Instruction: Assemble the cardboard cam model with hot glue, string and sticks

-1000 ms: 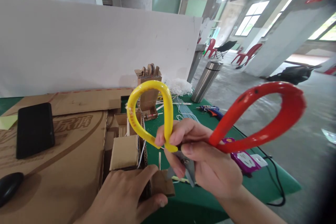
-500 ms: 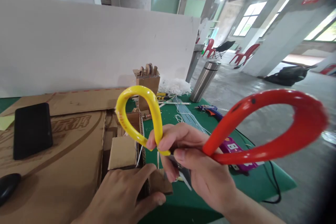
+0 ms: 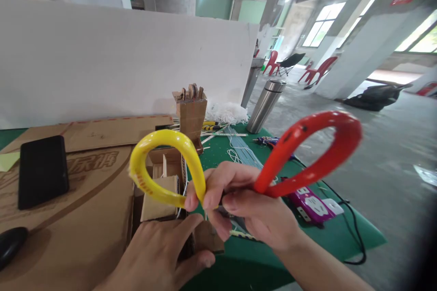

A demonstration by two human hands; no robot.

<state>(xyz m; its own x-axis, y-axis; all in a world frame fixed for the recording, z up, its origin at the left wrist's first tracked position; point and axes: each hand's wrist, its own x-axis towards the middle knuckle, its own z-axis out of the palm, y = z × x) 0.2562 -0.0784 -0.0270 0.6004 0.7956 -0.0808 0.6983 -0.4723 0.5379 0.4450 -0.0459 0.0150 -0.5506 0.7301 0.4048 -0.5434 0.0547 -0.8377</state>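
Observation:
My right hand (image 3: 252, 204) is closed around the middle of a pair of scissors, near the pivot. One handle loop is yellow (image 3: 191, 157) and points left; the red loop (image 3: 278, 152) spreads to the right. The metal blades are mostly hidden behind the fingers and point down. Below and to the left, my left hand (image 3: 157, 250) grips the near part of an open cardboard box (image 3: 209, 238), thumb and forefinger on either side of a cardboard piece. Its other fingers are partly hidden. A smaller cardboard block (image 3: 160, 200) sits inside the box.
A black tablet-like device (image 3: 43, 170) and a black mouse (image 3: 12, 245) lie left on flat cardboard. Behind are a cardboard holder (image 3: 191, 116) and a steel flask (image 3: 266, 107). A purple power strip (image 3: 309, 204), its cable and a glue gun (image 3: 268, 141) are on the right.
My right hand has turned the scissors: the yellow loop moved left and slightly down, and the red loop swung left, farther from the camera. The left hand stays in place.

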